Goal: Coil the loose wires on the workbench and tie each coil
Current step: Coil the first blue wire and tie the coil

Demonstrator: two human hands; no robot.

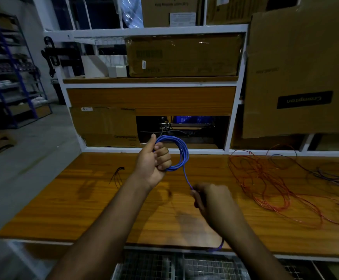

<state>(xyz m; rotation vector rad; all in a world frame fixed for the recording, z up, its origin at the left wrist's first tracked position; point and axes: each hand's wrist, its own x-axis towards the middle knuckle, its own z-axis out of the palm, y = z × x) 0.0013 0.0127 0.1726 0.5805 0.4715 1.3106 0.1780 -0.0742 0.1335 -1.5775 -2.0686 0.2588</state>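
Above a wooden worktop [67,209], the left hand [152,164] grips a blue wire coil [181,152], held upright. Its loose tail runs toward 5 o'clock into the right hand [211,201], fingers curled around it. Tangled red wire [265,182] lies at 3 o'clock, black cable ties [117,175] at 9 o'clock.

Two hands are in view, a left hand [154,160] and a right hand [211,201]. On or over the worktop [63,209] there is one blue wire coil [179,152], one loose red wire tangle [265,182], one loose purple wire [330,174] and one bundle of black ties [117,175]. At least four cardboard boxes stand behind, the largest [306,57] on the right.
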